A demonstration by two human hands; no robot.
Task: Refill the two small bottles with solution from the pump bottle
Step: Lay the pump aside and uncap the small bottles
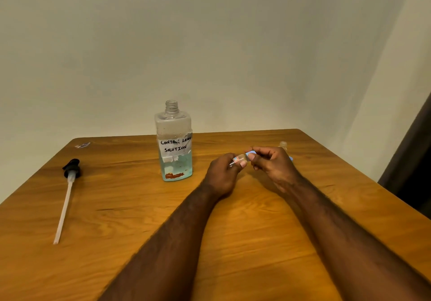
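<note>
Clear small bottle point(240, 159) gripped by left hand point(221, 174), right hand point(272, 165) pinching its blue cap point(251, 154)

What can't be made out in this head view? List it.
Head view:
Small clear bottle in the left hand: fingers cover it, hiding its fill level.
Second small clear bottle: only its neck shows behind the right hand, which pinches a light blue cap.
Pale sticker at the wooden table's far-left corner: too small to read.
</note>
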